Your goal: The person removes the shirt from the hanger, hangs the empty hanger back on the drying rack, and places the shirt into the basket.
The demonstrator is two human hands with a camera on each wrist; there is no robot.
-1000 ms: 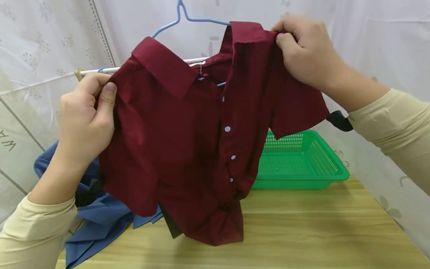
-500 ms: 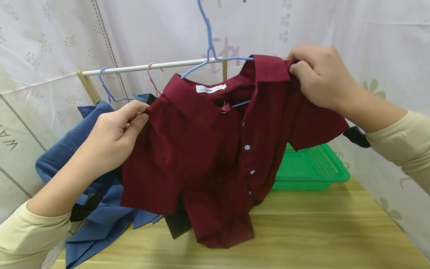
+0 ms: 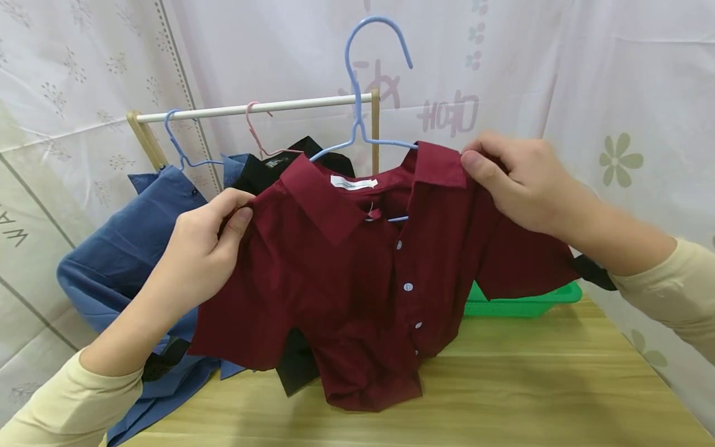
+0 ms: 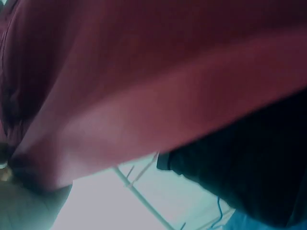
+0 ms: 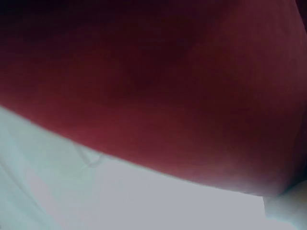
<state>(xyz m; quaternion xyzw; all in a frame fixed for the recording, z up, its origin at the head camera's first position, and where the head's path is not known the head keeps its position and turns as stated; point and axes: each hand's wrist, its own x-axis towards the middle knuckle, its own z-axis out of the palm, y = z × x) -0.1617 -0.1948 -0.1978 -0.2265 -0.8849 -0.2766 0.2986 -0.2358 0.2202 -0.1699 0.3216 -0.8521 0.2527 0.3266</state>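
A dark red short-sleeved shirt (image 3: 346,273) with pale buttons hangs on a light blue hanger (image 3: 356,93), whose hook stands free above the rack's rod. With thumb and fingers my left hand (image 3: 206,248) pinches the shirt's shoulder on the left. The other shoulder is pinched by my right hand (image 3: 525,180), close to the collar. In the left wrist view the red shirt cloth (image 4: 144,105) fills most of the picture, with dark cloth (image 4: 249,163) below it. Red shirt cloth (image 5: 158,96) also covers most of the right wrist view.
Behind the shirt stands a rack with a white rod (image 3: 223,112) and wooden posts. A blue shirt (image 3: 134,242) and a black shirt (image 3: 257,174) hang there on hangers. A green basket (image 3: 519,307), partly hidden, sits on the wooden table (image 3: 503,379) at the right.
Both hands have lowered the shirt and hanger, and the left hand has also moved right. The hanger's whole hook and more of the rack now show. The shirt covers more of the green basket.
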